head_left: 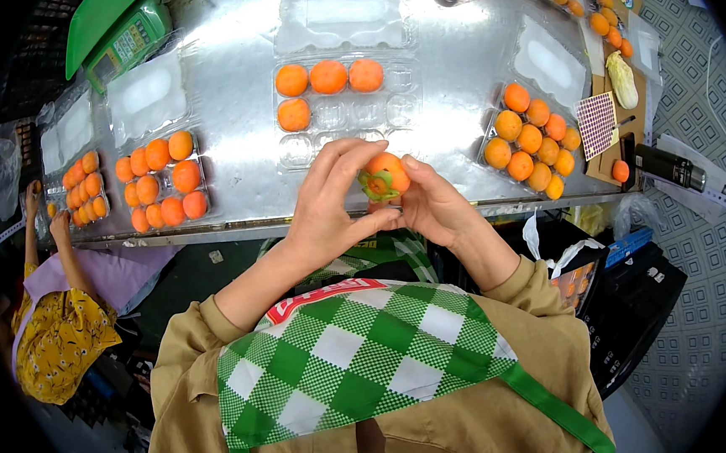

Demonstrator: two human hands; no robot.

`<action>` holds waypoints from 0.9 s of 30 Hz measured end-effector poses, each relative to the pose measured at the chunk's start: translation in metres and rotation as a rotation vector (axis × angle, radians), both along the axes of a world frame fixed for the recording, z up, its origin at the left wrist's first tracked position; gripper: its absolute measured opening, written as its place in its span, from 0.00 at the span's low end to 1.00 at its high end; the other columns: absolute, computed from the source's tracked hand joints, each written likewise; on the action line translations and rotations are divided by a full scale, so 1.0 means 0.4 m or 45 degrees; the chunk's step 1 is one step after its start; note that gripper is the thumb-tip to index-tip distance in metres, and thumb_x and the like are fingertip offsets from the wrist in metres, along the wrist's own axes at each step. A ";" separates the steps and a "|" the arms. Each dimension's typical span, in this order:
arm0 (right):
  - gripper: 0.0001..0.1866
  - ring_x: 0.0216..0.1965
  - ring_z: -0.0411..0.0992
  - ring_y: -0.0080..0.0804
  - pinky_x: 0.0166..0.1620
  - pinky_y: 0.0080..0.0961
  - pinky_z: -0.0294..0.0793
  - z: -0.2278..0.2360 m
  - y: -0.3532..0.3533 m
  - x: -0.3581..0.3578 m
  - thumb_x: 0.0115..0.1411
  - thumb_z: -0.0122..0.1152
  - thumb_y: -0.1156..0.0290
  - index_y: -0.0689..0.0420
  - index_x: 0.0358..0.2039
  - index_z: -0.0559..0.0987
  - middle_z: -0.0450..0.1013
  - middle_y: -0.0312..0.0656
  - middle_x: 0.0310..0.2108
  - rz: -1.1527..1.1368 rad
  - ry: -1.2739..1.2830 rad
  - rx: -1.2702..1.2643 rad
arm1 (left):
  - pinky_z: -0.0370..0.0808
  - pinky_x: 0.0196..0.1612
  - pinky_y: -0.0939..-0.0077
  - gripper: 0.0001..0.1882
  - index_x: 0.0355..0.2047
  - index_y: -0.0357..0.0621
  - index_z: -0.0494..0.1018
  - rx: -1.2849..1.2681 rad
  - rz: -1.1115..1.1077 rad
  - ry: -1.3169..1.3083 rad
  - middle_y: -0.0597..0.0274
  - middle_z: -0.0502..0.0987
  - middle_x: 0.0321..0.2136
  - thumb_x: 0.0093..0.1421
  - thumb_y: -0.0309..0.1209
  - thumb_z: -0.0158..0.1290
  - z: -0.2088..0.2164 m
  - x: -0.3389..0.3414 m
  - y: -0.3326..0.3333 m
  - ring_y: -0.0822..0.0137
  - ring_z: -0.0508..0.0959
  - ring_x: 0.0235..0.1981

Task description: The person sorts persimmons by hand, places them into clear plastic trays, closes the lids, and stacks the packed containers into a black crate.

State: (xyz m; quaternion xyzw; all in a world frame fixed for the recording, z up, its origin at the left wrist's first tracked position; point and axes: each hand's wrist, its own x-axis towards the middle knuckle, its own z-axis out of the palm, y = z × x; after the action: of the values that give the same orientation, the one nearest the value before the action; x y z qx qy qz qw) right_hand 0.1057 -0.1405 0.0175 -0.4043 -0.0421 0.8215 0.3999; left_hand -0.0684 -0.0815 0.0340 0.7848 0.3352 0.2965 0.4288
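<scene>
One persimmon (393,176), orange, green calyx turned leftward and toward the body: held in the air over the bench's near edge, roughly midway along. Left hand (325,186): fingers arched over the fruit's far left side, thumb stretched beneath, pinching the persimmon. Right hand (438,205): fingers bent around the opposite side, thumb near the top, closing the same grip. Calyx uncovered by this side hold, presumably for inspection, with light fingertip pressure to spare the skin. One open clamshell (330,112), clear plastic, just beyond the hands: three persimmons along the far row, one at the left of the next, near row partly hidden. Position straight ahead of the body, likely for a short reach; lid (344,11) folded toward the far side, likely to keep the wells accessible. Two fruit-filled clamshells, left (146,98) and right (551,65), near the bench's near edge, apparently spaced for central working room. Green scale (130,38), toward the bench's far left corner.
</scene>
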 end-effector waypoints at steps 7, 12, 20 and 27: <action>0.25 0.36 0.70 0.25 0.40 0.24 0.69 -0.003 0.005 0.051 0.62 0.50 0.46 0.57 0.43 0.72 0.72 0.34 0.35 0.204 -0.776 0.466 | 0.72 0.47 0.72 0.30 0.51 0.38 0.68 -0.932 0.194 -0.448 0.61 0.75 0.42 0.48 0.27 0.65 -0.004 -0.011 -0.035 0.69 0.75 0.42; 0.24 0.46 0.68 0.28 0.48 0.27 0.66 0.021 0.009 0.017 0.52 0.64 0.62 0.58 0.47 0.71 0.69 0.37 0.43 0.039 -0.963 0.867 | 0.73 0.47 0.73 0.25 0.51 0.37 0.68 -1.193 0.222 -0.583 0.61 0.75 0.41 0.54 0.31 0.61 -0.010 -0.022 -0.044 0.71 0.75 0.42; 0.33 0.50 0.66 0.42 0.53 0.35 0.65 0.045 0.034 -0.035 0.42 0.68 0.68 0.59 0.51 0.70 0.67 0.45 0.46 0.050 -1.399 1.317 | 0.76 0.42 0.66 0.34 0.52 0.46 0.64 -2.164 0.199 -0.983 0.57 0.74 0.37 0.64 0.62 0.32 -0.031 -0.032 -0.042 0.64 0.76 0.38; 0.28 0.47 0.66 0.44 0.49 0.35 0.67 0.055 0.051 -0.061 0.40 0.67 0.73 0.60 0.46 0.73 0.68 0.47 0.44 0.105 -1.557 1.372 | 0.76 0.40 0.66 0.33 0.52 0.48 0.64 -2.289 0.138 -1.061 0.61 0.74 0.40 0.64 0.61 0.30 -0.052 -0.049 -0.042 0.66 0.76 0.38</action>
State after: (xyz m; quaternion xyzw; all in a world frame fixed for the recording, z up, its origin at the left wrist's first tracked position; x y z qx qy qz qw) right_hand 0.0811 -0.1201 0.0395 -0.5315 -0.6572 0.3364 0.4152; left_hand -0.0879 -0.0982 0.0134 -0.0157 0.2935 0.2034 0.9339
